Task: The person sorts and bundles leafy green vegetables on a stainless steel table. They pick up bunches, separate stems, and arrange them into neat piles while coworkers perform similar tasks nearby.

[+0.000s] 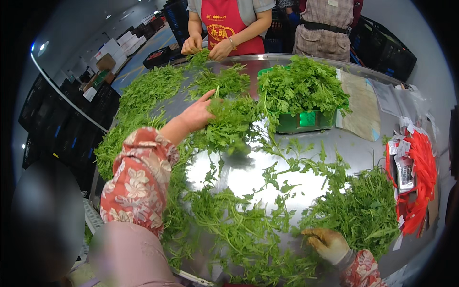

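My left hand (197,114), bare below a red floral sleeve, reaches to the middle of a steel table (233,172) and has hold of a bunch of leafy greens (229,125). Low on the right, my right hand (326,244) wears a stained glove; its thumb and fingers are bent close together beside a pile of the same greens (362,211). Whether a sprig lies between those fingers cannot be told. Loose sprigs (236,222) are strewn over the near part of the table. A larger heap of greens (147,93) runs along the left side.
A green scale (304,120) holds piled greens at the back. Right of it lie a worn flat sheet (358,104), clear plastic bags (391,97), red ribbons (419,179) and a calculator (406,175). A person in a red apron (233,32) handles greens opposite; another person stands beside them.
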`<state>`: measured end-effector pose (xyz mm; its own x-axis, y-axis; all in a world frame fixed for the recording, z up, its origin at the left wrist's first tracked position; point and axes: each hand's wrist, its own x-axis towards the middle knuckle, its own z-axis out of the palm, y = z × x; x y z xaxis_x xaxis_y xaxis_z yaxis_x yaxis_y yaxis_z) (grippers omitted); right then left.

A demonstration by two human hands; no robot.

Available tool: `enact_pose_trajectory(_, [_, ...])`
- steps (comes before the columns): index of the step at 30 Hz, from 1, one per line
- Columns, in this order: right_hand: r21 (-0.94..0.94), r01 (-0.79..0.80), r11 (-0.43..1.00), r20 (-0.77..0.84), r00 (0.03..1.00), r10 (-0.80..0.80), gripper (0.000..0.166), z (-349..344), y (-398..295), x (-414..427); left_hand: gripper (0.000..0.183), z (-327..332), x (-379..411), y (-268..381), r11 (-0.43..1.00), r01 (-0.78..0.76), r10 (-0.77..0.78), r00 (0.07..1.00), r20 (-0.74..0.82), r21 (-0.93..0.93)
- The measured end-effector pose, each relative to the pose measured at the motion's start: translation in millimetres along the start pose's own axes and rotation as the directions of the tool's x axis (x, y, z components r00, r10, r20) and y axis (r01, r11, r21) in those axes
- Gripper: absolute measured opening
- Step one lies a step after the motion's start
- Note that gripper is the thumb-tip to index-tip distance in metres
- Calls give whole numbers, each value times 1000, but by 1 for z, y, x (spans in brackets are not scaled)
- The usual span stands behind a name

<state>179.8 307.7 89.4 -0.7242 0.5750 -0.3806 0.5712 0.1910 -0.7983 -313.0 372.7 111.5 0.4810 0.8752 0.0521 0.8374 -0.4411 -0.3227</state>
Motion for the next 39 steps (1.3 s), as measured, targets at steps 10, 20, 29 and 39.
enact_pose_trajectory(10, [-64,-56,996,-43,998,54,23,2,10,14,43,182,-2,-55,616,147,-295,954,53,774])
enact_pose_trajectory(20, [-20,50,999,-29,998,-51,23,14,14,7,37,65,-2,-55,668,738,-644,509,571,95])
enact_pose_trajectory(29, [-72,94,993,-1,996,-95,21,29,-3,-2,38,108,-20,-16,135,887,-831,344,437,-442])
enact_pose_trajectory(39, [-489,356,796,100,930,-354,17,110,-28,58,45,-11,-25,99,110,661,-990,136,-26,-743])
